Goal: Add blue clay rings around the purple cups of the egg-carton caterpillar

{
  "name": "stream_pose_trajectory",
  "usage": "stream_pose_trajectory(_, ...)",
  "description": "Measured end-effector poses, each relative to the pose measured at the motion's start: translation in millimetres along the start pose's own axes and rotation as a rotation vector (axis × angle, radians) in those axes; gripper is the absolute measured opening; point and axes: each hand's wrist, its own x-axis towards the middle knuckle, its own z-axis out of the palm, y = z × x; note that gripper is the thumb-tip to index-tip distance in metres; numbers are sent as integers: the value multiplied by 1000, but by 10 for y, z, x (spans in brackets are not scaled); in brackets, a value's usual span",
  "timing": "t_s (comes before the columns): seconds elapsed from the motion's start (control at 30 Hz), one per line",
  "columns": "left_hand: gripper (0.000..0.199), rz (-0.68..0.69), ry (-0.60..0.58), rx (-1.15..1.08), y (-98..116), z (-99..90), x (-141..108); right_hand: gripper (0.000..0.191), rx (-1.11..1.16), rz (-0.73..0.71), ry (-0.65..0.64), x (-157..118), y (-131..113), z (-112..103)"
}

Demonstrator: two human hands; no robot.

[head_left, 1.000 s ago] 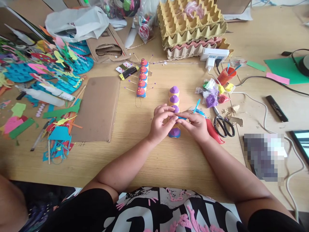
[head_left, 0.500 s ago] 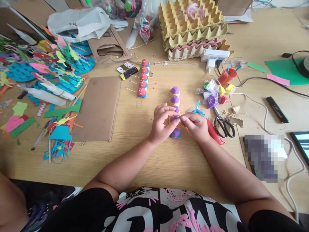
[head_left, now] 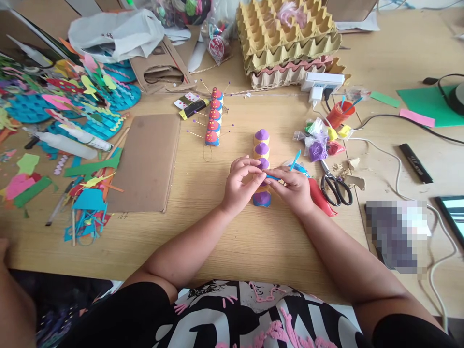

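Observation:
A thin strip of blue modelling clay (head_left: 272,178) is pinched between my two hands. My left hand (head_left: 239,186) grips its left end with thumb and forefinger, the other fingers curled loosely. My right hand (head_left: 295,187) holds the strip from the right, its fingers laid along it. Below both hands stands an egg-carton strip (head_left: 261,149) with purple clay caps on its yellow cups; the nearest cup has a blue band at its base. My fingers hide part of its middle. Just past my right hand lie a blue clay tool (head_left: 295,159) and a blue packet (head_left: 300,168).
A red-and-blue egg-carton caterpillar (head_left: 213,118) stands farther back. Scissors (head_left: 335,188), a red packet (head_left: 321,198) and bagged clay (head_left: 318,147) lie right. Brown cardboard (head_left: 145,164) and paper scraps (head_left: 90,198) lie left. Egg trays (head_left: 290,43) are stacked behind. Another person's arm (head_left: 14,299) shows lower left.
My right fingers have straightened and lie flatter along the blue clay, so more of the strip shows. Both hands have shifted slightly left. The other person's arm has moved at lower left.

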Motion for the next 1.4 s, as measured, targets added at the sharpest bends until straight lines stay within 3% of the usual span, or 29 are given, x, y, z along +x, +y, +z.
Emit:
stream_pose_trajectory(0.2,48,-43,65,-50,28,-10,39,34,26,56,23,10,-60,-21)
stream_pose_trajectory(0.37,43,-74,116,-102,7,-11,50,58,46,44,13,25,-98,-37)
stream_pose_trajectory(0.63,44,-22,85,-22,6,-15,39,43,27,130,126,39,-14,10)
stream_pose_trajectory(0.83,33,90,-4,50,34,-24,24,59,52,136,13,60,-84,-22)
stream_pose_trajectory(1.03,33,114,-114,78,17,-25,20,70,66,159,-84,78,-135,-30)
stream_pose_trajectory(1.23,30,109,-68,75,-23,-14,27,74,136,151,-122,54,-37,-39)
stream_pose_trajectory(1.4,40,55,-11,101,-32,-25,43,58,193,158,-20,45,27,-3)
